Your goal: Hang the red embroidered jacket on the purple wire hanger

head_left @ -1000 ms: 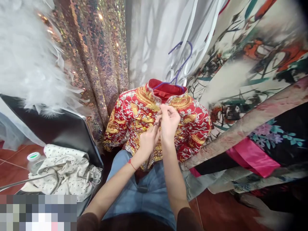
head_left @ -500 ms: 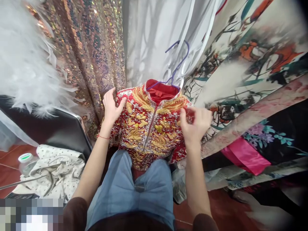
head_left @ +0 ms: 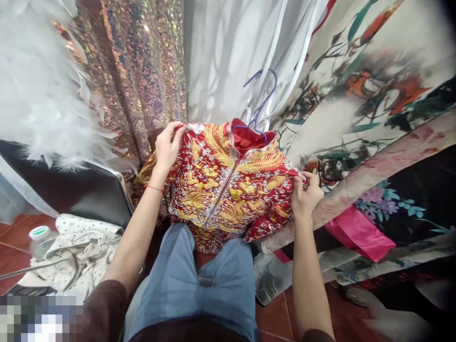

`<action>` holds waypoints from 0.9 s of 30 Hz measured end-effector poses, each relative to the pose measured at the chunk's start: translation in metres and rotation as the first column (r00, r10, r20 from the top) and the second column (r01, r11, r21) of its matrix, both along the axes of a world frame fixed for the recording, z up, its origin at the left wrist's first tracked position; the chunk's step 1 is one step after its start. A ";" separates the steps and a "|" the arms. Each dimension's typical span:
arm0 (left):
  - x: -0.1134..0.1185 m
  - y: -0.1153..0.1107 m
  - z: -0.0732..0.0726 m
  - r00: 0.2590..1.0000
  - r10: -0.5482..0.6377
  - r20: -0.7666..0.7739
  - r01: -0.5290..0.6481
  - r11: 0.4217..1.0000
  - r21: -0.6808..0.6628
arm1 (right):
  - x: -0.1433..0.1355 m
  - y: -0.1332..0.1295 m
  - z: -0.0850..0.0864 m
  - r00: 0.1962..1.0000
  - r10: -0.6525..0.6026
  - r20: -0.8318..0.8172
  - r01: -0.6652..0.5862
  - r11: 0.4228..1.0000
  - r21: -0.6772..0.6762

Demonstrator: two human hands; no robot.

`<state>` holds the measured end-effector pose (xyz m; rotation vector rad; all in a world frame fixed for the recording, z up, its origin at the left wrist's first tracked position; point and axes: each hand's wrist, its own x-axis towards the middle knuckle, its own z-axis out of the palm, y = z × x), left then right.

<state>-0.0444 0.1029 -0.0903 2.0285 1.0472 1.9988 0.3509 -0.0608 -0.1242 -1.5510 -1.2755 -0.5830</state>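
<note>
A red jacket (head_left: 228, 190) with gold and silver embroidery lies upright before my knees, its collar at the top. From the collar rises the hook of a purple hanger (head_left: 265, 95); the rest of the hanger is inside the jacket. My left hand (head_left: 169, 145) pinches the jacket's shoulder on the left side. On the opposite side, my right hand (head_left: 307, 192) grips the other shoulder between thumb and fingers. The fabric is spread between both hands.
Sequined cloth (head_left: 149, 61), white feathers (head_left: 42, 85) and a patterned fabric (head_left: 374, 90) hang around the jacket. At left stand a black chair back (head_left: 67, 190), a spotted white cloth (head_left: 89, 242) and a bottle (head_left: 41, 237). A pink ribbon (head_left: 361, 232) is at right.
My right hand has moved right and down and now grips the jacket's shoulder. My left hand has closed on its shoulder. The jacket is spread wider, with its collar shifted right.
</note>
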 end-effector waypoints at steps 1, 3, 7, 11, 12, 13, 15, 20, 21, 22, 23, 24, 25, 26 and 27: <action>-0.002 0.001 -0.001 0.998 -0.044 -0.050 0.042 0.998 -0.047 | 0.003 0.001 -0.003 1.000 0.000 -0.018 0.000 1.000 0.010; -0.006 0.004 -0.008 0.986 -0.125 -0.113 0.110 0.984 -0.137 | 0.009 0.001 -0.012 0.998 0.031 -0.059 -0.031 1.000 0.006; -0.012 0.002 -0.028 0.988 -0.142 -0.052 0.129 0.971 -0.202 | 0.018 -0.004 -0.025 0.965 0.187 -0.186 -0.193 0.981 -0.015; -0.017 -0.006 -0.020 0.980 -0.197 -0.029 0.184 0.952 -0.246 | 0.020 -0.012 -0.013 0.889 0.346 -0.299 -0.374 0.927 -0.039; -0.017 -0.008 -0.013 0.973 -0.220 -0.077 0.192 0.945 -0.265 | 0.018 -0.012 -0.006 0.875 0.378 -0.303 -0.410 0.911 -0.047; -0.017 -0.009 -0.006 0.960 -0.239 -0.146 0.192 0.941 -0.278 | 0.015 -0.011 0.003 0.868 0.406 -0.284 -0.439 0.897 -0.060; -0.015 -0.009 0.009 0.917 -0.262 -0.302 0.182 0.946 -0.268 | 0.006 -0.006 0.022 0.883 0.436 -0.174 -0.459 0.880 -0.125; 0.002 -0.004 0.023 0.912 -0.115 -0.395 0.083 0.992 -0.097 | -0.015 0.015 0.055 0.937 0.324 0.131 -0.265 0.903 -0.339; 0.005 -0.002 0.023 0.934 -0.058 -0.354 0.042 0.998 -0.053 | -0.016 0.018 0.058 0.947 0.280 0.156 -0.220 0.922 -0.318; 0.008 -0.001 0.023 0.952 -0.011 -0.305 0.007 1.000 -0.014 | -0.017 0.020 0.060 0.956 0.239 0.170 -0.187 0.943 -0.277; 0.010 0.001 0.023 0.966 0.023 -0.259 -0.020 1.000 0.016 | -0.017 0.022 0.060 0.963 0.206 0.171 -0.166 0.960 -0.224; 0.011 0.003 0.022 0.973 0.041 -0.227 -0.035 0.999 0.031 | -0.017 0.023 0.060 0.969 0.188 0.162 -0.159 0.972 -0.175; 0.011 0.005 0.021 0.975 0.039 -0.217 -0.035 0.999 0.024 | -0.016 0.023 0.058 0.971 0.190 0.145 -0.169 0.975 -0.144; 0.011 0.006 0.019 0.974 0.017 -0.226 -0.019 1.000 -0.004 | -0.015 0.023 0.055 0.970 0.211 0.121 -0.194 0.971 -0.139; 0.010 0.008 0.016 0.968 -0.021 -0.251 0.009 0.999 -0.049 | -0.014 0.023 0.052 0.966 0.240 0.095 -0.224 0.962 -0.156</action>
